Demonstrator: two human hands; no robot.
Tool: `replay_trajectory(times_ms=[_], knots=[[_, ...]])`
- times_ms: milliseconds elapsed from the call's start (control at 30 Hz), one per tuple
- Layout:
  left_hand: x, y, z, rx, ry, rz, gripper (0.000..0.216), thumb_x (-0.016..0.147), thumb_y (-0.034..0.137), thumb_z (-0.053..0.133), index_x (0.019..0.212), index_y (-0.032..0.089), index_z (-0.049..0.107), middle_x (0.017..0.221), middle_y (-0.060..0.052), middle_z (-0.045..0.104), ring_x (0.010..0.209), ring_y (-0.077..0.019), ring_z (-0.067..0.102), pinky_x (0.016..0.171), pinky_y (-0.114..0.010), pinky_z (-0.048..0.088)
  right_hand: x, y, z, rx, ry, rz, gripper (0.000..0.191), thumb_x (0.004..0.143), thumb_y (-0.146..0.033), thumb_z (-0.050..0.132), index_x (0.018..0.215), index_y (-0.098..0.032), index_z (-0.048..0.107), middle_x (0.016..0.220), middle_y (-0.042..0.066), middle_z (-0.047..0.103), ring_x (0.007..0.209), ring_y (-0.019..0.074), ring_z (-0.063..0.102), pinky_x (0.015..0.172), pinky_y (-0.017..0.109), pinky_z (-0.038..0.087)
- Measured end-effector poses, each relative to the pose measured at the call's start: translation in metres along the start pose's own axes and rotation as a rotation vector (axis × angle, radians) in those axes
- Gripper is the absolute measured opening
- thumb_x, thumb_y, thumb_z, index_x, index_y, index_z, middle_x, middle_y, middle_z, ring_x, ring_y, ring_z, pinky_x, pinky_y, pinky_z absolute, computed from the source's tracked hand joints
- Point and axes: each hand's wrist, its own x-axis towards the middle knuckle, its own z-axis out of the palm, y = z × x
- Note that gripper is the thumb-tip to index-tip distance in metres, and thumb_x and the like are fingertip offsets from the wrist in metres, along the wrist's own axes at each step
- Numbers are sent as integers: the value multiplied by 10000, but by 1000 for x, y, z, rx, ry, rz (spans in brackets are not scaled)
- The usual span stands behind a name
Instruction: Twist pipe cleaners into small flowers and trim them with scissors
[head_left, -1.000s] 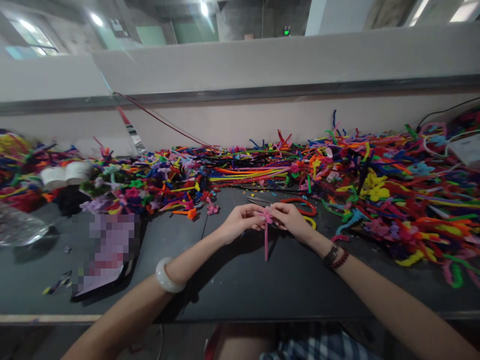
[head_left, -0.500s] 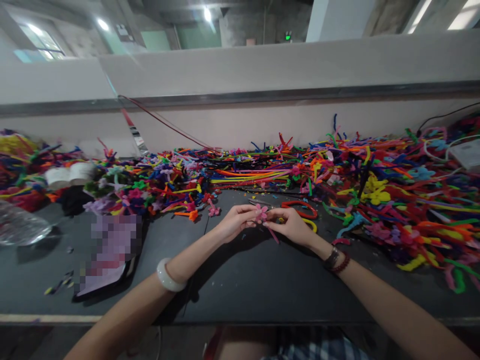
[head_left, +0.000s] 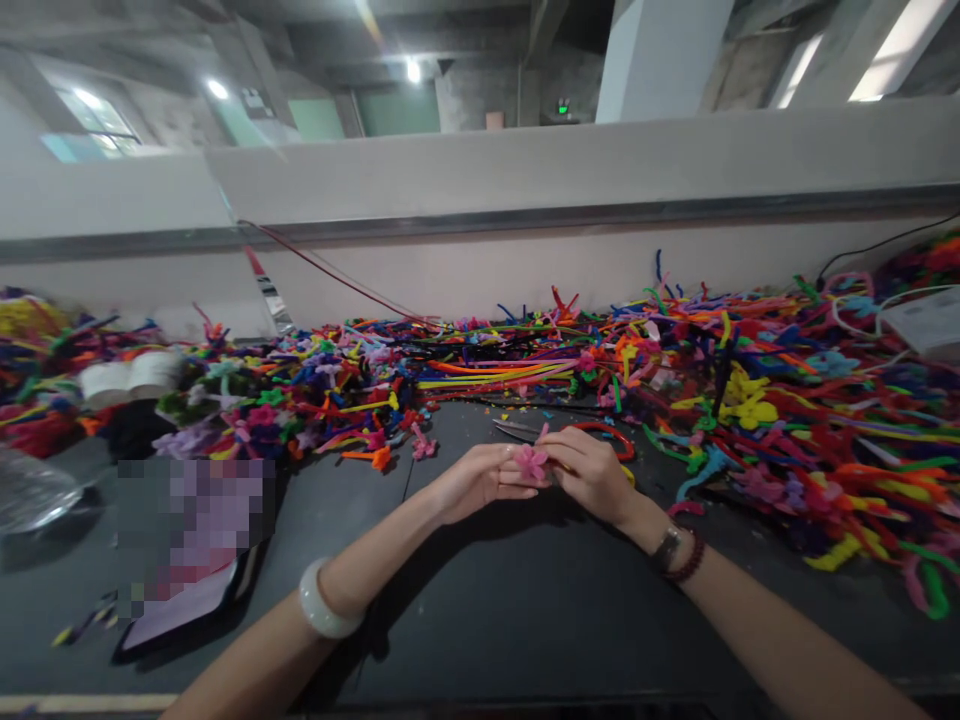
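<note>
A pink pipe-cleaner flower (head_left: 531, 461) is held between my two hands above the dark table. My left hand (head_left: 480, 480) supports it from the left, with its fingers closed at the petals and the lower ones stretched beneath. From the right, my right hand (head_left: 592, 468) pinches the flower's edge; a short pink end pokes up above its fingertips. Right behind the hands lie scissors (head_left: 600, 432) with red and yellow handles, partly hidden by my right hand. Another small pink flower (head_left: 423, 441) rests on the table to the left.
Heaps of coloured pipe cleaners (head_left: 810, 400) line the back and right of the table (head_left: 480, 620). At left are white rolls (head_left: 131, 378), a blurred-out tablet-like object (head_left: 202, 550) and a clear plastic item (head_left: 34, 490). A low partition (head_left: 480, 180) stands behind.
The flower has been turned: its pink stem, which hung down before, now points up by my right fingertips. My head view has tilted up slightly, so the scene sits lower.
</note>
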Motion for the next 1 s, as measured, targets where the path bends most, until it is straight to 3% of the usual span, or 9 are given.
replay_trajectory(times_ms=[167,333,467,567,667,800,1000], knots=[[-4,6,-3,-195,-209,-91,533,784,477,316,1075,69,499,1127,-167,507,1103,-296,405,862,-413,313,0,2,1,24,30,48,147,757,-103,475,846,-163,575,846,64,628,785,157,549,677,294,468],[-7,7,-3,-236,-303,-122,569,766,514,292,1086,91,499,1150,-162,489,1109,-332,387,839,-426,321,0,-4,1,70,39,24,166,779,-110,436,882,-172,550,881,66,616,836,158,542,718,306,457],[-5,7,-4,-196,-207,-82,480,746,481,386,995,106,552,1090,-140,539,1060,-301,449,810,-390,363,2,-5,1,60,41,128,184,779,-163,456,947,-184,529,941,76,576,878,173,521,752,320,440],[-1,6,-7,-69,-29,46,270,693,297,555,922,155,574,1014,-89,589,955,-232,540,744,-308,405,3,-4,1,76,100,290,177,773,-185,461,944,-185,505,925,85,540,839,176,521,714,312,446],[3,5,-8,86,157,149,207,663,188,607,867,172,577,999,-63,600,839,-174,590,620,-221,425,3,-8,1,152,121,327,89,771,-191,453,849,-184,496,829,69,528,724,158,515,613,284,448],[5,4,-4,181,193,171,226,659,235,623,866,164,565,1046,-76,579,823,-150,585,592,-192,433,2,-15,4,178,97,259,71,757,-190,483,826,-185,498,812,59,532,755,164,506,647,296,438],[6,0,-5,390,254,190,251,647,266,627,874,163,609,919,-49,601,763,-120,556,665,-223,435,0,-15,12,142,67,268,54,767,-195,495,817,-184,509,798,51,541,754,154,504,642,271,426]])
